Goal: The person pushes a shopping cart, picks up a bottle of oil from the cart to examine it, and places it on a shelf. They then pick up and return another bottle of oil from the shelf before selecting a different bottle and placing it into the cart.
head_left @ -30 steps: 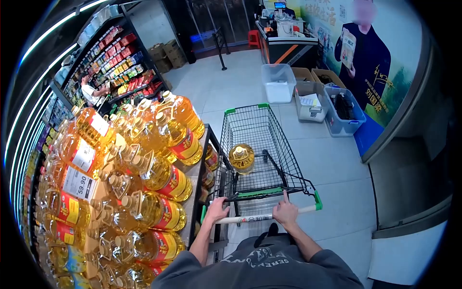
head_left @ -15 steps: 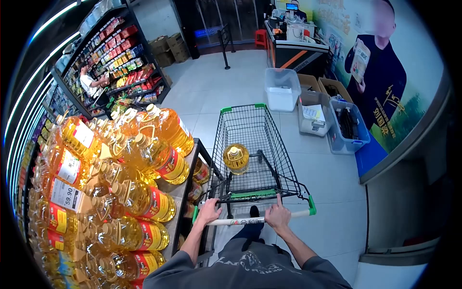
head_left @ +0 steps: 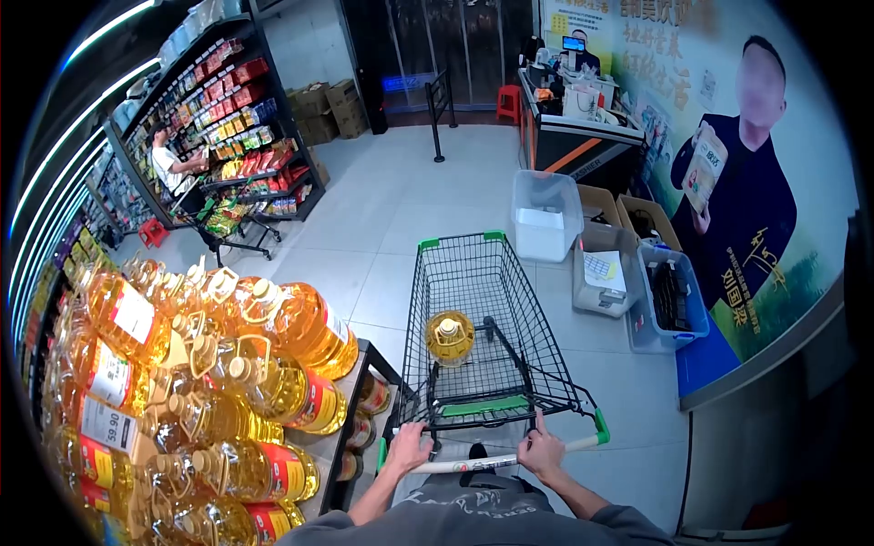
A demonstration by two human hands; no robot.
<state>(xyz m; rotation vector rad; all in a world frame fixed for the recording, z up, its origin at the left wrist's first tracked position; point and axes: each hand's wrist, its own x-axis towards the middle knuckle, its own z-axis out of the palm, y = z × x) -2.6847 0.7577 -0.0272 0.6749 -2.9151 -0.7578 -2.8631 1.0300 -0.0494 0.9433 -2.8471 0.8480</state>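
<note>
A wire shopping cart [head_left: 484, 407] with green trim stands in front of me. My left hand [head_left: 407, 449] is closed round the left part of its white handle [head_left: 482, 464]. Farther right on the same bar, my right hand [head_left: 543, 452] is also closed, its index finger stretched forward along the cart. One large bottle of yellow cooking oil [head_left: 450, 338] stands upright in the basket, apart from both hands.
Stacked oil bottles [head_left: 314, 400] crowd the left, close to the cart. Plastic bins [head_left: 546, 214] line the right side by a cashier counter [head_left: 583, 146]. Ahead left, a person [head_left: 173, 164] stands by shelves and another cart [head_left: 228, 223]. A barrier [head_left: 439, 114] stands farther on.
The view has tilted up and moved forward, so the oil stack slides back on the left and the bins sit lower. The other cart now shows more fully. Both hands stay on the handle.
</note>
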